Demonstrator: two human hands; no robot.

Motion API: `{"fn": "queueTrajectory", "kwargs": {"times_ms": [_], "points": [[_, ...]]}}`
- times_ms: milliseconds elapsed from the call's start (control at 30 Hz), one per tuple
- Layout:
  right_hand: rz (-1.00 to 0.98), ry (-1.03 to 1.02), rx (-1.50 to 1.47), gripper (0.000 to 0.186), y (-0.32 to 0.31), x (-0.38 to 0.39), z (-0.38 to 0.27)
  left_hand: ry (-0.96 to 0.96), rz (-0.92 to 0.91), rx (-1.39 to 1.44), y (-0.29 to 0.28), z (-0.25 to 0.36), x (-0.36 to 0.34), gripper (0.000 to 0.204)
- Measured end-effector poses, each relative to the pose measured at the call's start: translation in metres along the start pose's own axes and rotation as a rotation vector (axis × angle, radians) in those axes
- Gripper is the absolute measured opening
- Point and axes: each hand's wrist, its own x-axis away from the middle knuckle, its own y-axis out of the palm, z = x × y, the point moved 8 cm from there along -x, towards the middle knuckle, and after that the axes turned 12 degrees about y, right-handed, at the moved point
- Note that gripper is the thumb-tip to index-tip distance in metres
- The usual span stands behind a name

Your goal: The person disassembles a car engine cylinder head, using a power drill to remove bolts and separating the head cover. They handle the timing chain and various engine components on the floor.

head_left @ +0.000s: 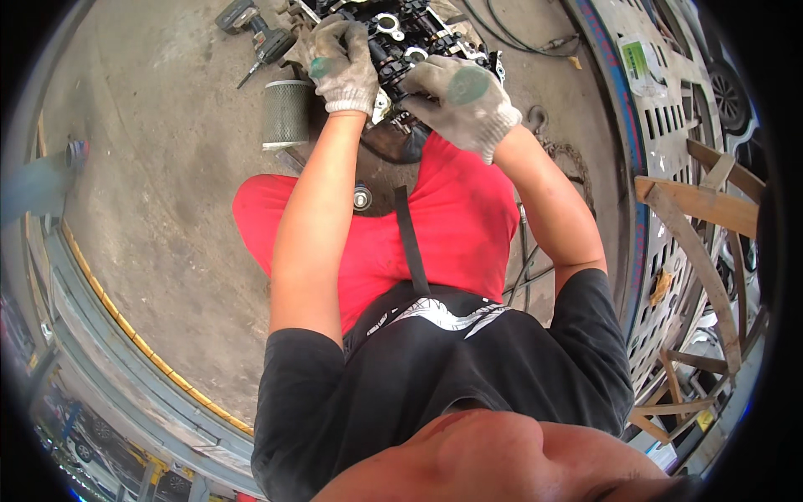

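An engine point(401, 38), dark with bright metal rings along its top, lies on the floor at the top of the view. My left hand point(345, 65), in a grey-white glove with a green patch, is at its left side with the fingers curled in. On its right side, my right hand point(465, 100), gloved alike, reaches over the engine with bent fingers. Whatever either hand grips is hidden by the gloves and the dark parts below. Both forearms are bare, and my legs in red trousers are folded close to the engine.
A cordless driver point(258, 38) with a long bit lies left of the engine. Below it stands a mesh cylinder filter point(286, 115). A small round can point(362, 197) is by my legs. A chain with a hook point(537, 124) and a perforated metal frame point(669, 125) are at right.
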Motion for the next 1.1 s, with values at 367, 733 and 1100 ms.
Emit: {"fn": "queueTrajectory", "kwargs": {"times_ms": [367, 733, 1100], "points": [[-0.051, 0.003, 0.369, 0.022, 0.015, 0.001, -0.035, 0.067, 0.005, -0.051, 0.001, 0.002, -0.001, 0.022], [-0.043, 0.16, 0.327, 0.027, 0.016, -0.004, -0.03, 0.011, -0.068, -0.066, 0.0, 0.003, -0.003, 0.026], [-0.011, 0.22, 0.334, 0.035, 0.015, -0.002, -0.031, 0.064, -0.07, -0.046, 0.0, 0.002, -0.004, 0.02]]}}
